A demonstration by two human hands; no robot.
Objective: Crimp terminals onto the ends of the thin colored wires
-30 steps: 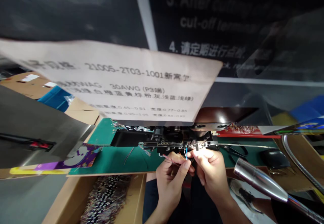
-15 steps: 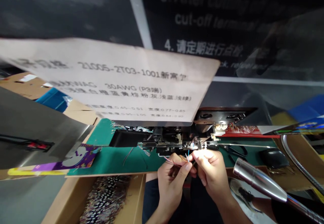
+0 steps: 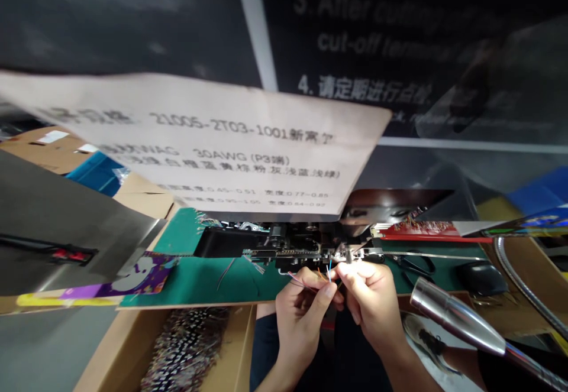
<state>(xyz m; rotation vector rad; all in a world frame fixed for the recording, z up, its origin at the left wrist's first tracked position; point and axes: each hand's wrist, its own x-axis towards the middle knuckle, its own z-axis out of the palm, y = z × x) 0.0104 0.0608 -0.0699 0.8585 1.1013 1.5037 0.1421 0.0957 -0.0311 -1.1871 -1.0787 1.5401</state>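
Our left hand, nearer, pinches the wires, whose ends point forward to the machine, just left of our right hand, whose fingers' opening and hold we cannot tell.

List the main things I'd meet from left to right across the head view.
Glossy blue plastic item → heap of thin multicoloured wires → bare left hand → bare right hand → silver cone-shaped metal lamp head.

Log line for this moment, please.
left hand: pinching thin colored wires | right hand: fingertips at wires, grip unclear | machine head: just beyond hands | lamp: right of right hand
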